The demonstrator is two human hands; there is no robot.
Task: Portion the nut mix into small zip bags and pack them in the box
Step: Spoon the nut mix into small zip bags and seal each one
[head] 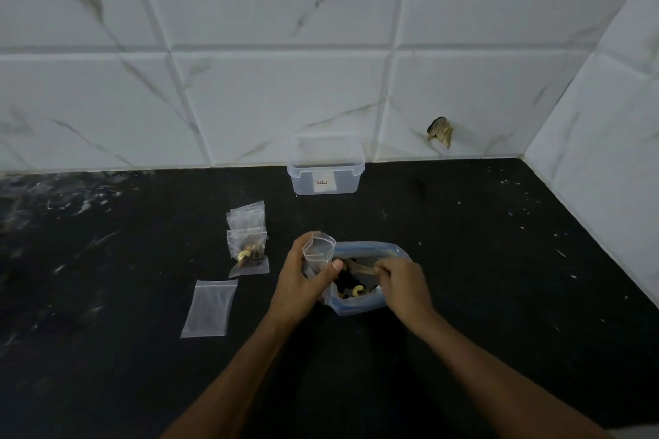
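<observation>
Countertop [463,260]: a black surface is seen across the lower half of the frame, marked with pale scratches and white specks; smears are concentrated at the left edge.
Back wall [249,82]: the upper half of the frame is covered by large white tiles with grey marble veining, laid in rows and divided by grey grout lines.
Side wall [613,160]: the same veined tiles are continued along the right edge, and a corner is formed with the back wall.
Wall damage [441,130]: a small broken brownish hole is seen low in the back wall, right of centre, just above the countertop.
</observation>
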